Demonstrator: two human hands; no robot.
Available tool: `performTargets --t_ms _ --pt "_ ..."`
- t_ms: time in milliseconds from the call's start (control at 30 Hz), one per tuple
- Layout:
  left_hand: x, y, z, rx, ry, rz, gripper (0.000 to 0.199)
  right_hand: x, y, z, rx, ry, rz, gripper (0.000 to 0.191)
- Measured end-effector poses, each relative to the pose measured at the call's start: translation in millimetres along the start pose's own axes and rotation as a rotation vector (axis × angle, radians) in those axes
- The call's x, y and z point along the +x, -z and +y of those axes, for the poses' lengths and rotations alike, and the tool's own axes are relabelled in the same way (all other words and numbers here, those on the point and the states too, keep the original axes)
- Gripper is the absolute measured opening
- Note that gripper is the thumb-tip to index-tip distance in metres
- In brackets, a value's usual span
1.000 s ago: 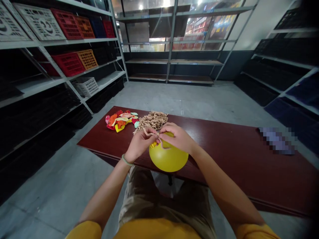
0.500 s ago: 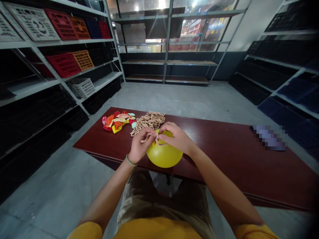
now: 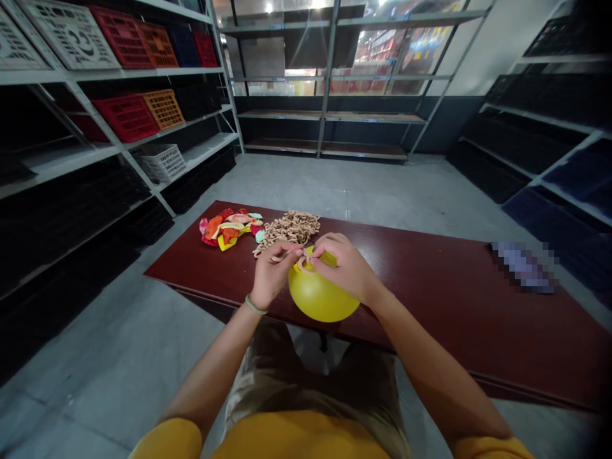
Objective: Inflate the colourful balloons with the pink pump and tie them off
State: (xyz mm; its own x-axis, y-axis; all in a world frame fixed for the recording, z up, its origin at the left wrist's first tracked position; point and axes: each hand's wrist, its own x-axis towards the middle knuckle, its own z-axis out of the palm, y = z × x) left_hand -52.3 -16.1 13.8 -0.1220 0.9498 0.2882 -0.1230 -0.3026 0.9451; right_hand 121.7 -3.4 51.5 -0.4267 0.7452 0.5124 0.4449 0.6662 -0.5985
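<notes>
A yellow inflated balloon [image 3: 324,296] rests at the near edge of the dark red table, under both hands. Above its top, a beige cord [image 3: 305,260] forms a loop. My left hand [image 3: 273,271], with a green band at the wrist, pinches one part of the cord between thumb and finger. From the other side my right hand [image 3: 345,264] pinches the cord close to the balloon's top. The balloon's neck is mostly hidden by fingers and cord. Just beyond the hands lies a pile of beige cords [image 3: 291,227].
Uninflated balloons in several colours [image 3: 229,228] lie at the left of the table [image 3: 421,280]. A pixelated flat item [image 3: 523,266] is at its right end. Shelves with crates [image 3: 125,116] stand at the left, and more shelving [image 3: 325,116] is behind and at the right.
The fingers have drawn slightly apart above the balloon, and the cord's loop has changed shape. The whole view has shifted a little.
</notes>
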Motion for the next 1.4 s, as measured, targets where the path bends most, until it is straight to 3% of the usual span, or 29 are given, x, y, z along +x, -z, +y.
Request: performTargets --t_ms 300,800,1000,1233,1400 --pt "0.5 -8.3 -2.0 -0.1 0.051 0.086 0.015 -12.4 -3.6 -4.9 -0.189 0.124 0.017 0.008" --pt "5.7 -12.6 5.5 -0.38 0.247 0.138 0.02 -22.5 -4.7 -2.9 -0.273 0.368 -0.008 0.012" --pt "7.9 -16.3 4.0 -0.309 0.223 0.179 0.025 -25.1 -6.9 -2.1 -0.358 0.427 -0.046 0.013" --pt "8.5 -21.8 0.5 -0.005 0.052 0.31 0.023 -28.5 -13.5 -6.8 -0.46 0.489 -0.051 0.011" --pt "11.0 -23.3 3.4 -0.017 0.035 0.357 0.023 -32.6 -20.1 -11.7 -0.519 0.469 -0.002 0.014"
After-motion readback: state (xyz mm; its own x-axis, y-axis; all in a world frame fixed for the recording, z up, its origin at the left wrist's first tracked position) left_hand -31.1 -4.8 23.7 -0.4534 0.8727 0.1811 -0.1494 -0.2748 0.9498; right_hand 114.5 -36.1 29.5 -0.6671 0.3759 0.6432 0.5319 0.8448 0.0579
